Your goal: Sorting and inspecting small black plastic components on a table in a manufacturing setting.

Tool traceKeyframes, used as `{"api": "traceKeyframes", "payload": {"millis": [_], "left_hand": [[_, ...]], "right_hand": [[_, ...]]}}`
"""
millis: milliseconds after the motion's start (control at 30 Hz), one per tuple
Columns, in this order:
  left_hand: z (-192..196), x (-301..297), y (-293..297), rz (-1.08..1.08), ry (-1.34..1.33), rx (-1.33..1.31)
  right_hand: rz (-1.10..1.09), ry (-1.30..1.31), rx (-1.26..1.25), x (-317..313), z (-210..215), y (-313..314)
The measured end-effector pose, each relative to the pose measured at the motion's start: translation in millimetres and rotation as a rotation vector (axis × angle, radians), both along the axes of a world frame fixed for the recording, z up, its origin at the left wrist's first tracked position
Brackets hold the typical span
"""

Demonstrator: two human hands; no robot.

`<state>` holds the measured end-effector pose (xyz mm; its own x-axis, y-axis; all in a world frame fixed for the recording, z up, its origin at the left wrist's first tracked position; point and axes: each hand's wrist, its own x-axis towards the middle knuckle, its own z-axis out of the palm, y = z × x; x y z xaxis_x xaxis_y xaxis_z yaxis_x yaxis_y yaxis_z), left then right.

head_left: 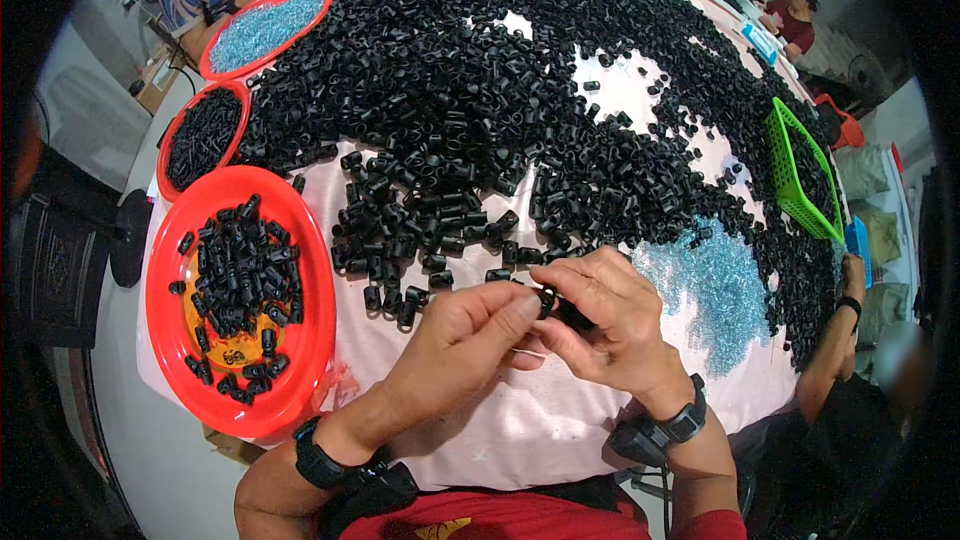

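Close in front of me both hands meet over a small black plastic cylinder (545, 300), which is mostly covered by fingertips. My left hand (465, 335) is closed, its thumb and forefinger pressed together at the cylinder's left side. My right hand (615, 315) is closed too, thumb and fingers curled around the other side. Just beyond the hands lies the near edge of a big spread of similar black plastic cylinders (440, 210), several with round holes. To the left, a large red oval tray (318, 340) holds a heap of black pieces.
Behind that tray stand a red bowl of thin black parts (205, 135) and a red tray of bluish clear pieces (265, 30). More bluish pieces (710, 290) lie right of my hands. A green basket (785, 165) stands at the right edge. Other people sit around the pink-covered table.
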<state>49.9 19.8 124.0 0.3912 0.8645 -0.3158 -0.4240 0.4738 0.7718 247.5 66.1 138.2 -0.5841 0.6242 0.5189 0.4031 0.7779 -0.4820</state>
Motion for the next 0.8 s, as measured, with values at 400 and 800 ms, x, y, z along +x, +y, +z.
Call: {"api": "traceKeyframes", "payload": {"millis": [400,800], "left_hand": [[-0.9,2.9,0.0,-0.069,0.055,0.097],[3.4,-5.1,5.2,0.109,0.016,0.016]], "right_hand": [[-0.010,-0.041,0.085,-2.3,0.8,-1.0],[-0.097,-0.033,0.122,8.6,1.3,1.2]]}}
